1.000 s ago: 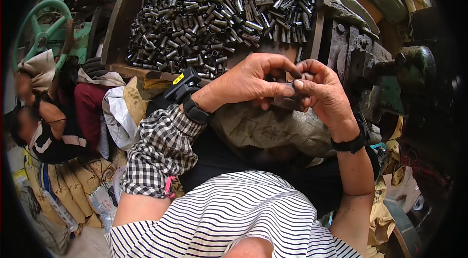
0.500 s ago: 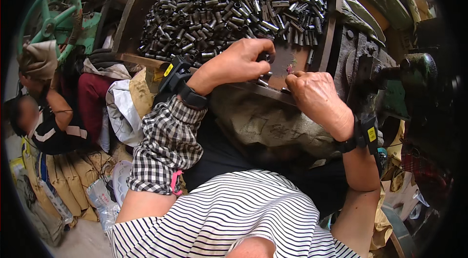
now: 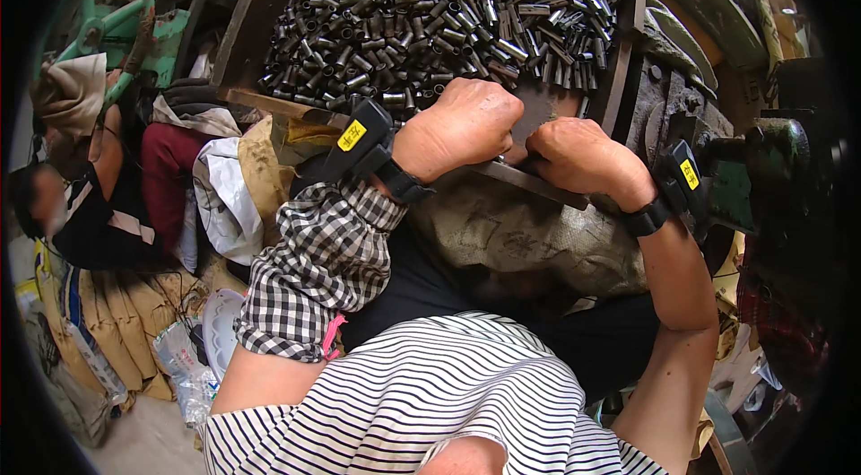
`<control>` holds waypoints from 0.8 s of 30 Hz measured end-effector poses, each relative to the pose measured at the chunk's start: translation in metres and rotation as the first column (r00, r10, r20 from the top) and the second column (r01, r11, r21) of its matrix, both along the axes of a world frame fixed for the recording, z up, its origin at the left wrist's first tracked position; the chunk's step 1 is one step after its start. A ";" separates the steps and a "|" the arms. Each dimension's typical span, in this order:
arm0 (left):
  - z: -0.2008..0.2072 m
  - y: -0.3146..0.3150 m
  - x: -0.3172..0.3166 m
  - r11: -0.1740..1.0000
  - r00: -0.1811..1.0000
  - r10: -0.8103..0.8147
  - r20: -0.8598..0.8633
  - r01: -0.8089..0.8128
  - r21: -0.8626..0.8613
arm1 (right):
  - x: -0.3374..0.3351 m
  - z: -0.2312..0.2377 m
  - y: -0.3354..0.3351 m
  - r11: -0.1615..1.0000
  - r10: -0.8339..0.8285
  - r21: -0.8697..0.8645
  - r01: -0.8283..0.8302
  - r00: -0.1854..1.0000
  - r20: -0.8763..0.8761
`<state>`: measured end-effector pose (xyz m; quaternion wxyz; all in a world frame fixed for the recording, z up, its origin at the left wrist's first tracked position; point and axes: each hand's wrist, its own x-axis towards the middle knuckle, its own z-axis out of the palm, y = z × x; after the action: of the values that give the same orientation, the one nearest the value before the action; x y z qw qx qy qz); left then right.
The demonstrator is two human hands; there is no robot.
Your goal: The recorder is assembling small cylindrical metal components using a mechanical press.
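Observation:
Short dark metal tubes (image 3: 421,22) are heaped in a wooden tray (image 3: 626,53) in front of me. Over the tray's near edge, my left hand (image 3: 462,127) is closed, knuckles up, its fingertips turned down and out of sight. My right hand (image 3: 587,156) is curled shut just beside it, thumb side toward the left hand. The two hands nearly meet above a bare strip of the tray's floor. Small metal pieces appear to be between them, but my fingers cover what each one grips. A few tubes lie upright-looking at the heap's near right edge.
A pale sack (image 3: 529,233) hangs below the tray's near edge. Dark machinery (image 3: 780,156) stands close on the right. At the left are a green handwheel (image 3: 93,30), a seated person (image 3: 99,224), and a white cloth (image 3: 229,197).
My right hand has moved slightly up and curled inward, closer to the left. My left hand has shifted right and turned knuckles up, hiding the dark tube that showed in its fingers.

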<state>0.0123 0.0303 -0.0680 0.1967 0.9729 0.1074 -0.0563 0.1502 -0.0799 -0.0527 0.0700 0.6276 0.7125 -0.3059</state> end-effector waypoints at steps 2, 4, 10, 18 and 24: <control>0.000 -0.001 0.001 0.998 1.000 0.004 -0.001 -0.004 0.064 | 0.000 0.000 0.001 0.999 0.012 -0.033 -0.010 0.998 0.057; 0.000 -0.001 -0.001 1.000 0.999 -0.008 0.037 0.008 0.019 | 0.003 -0.002 0.002 0.999 -0.001 -0.047 0.002 1.000 0.023; -0.007 -0.001 0.002 1.000 0.991 -0.018 0.134 0.018 -0.003 | 0.007 -0.007 -0.006 1.000 0.017 0.018 -0.017 1.000 0.004; -0.006 -0.001 0.006 0.948 0.919 0.257 0.299 -0.181 -0.260 | 0.013 -0.003 0.002 0.998 -0.014 -0.065 0.008 0.997 -0.082; 0.007 0.001 0.007 0.685 0.868 0.472 0.156 -0.250 -0.684 | 0.010 -0.005 0.001 0.999 0.012 -0.052 -0.014 1.000 -0.027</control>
<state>0.0189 0.0315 -0.0611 0.5398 0.7994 0.2403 0.1092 0.1605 -0.0787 -0.0579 0.0786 0.6166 0.7093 -0.3324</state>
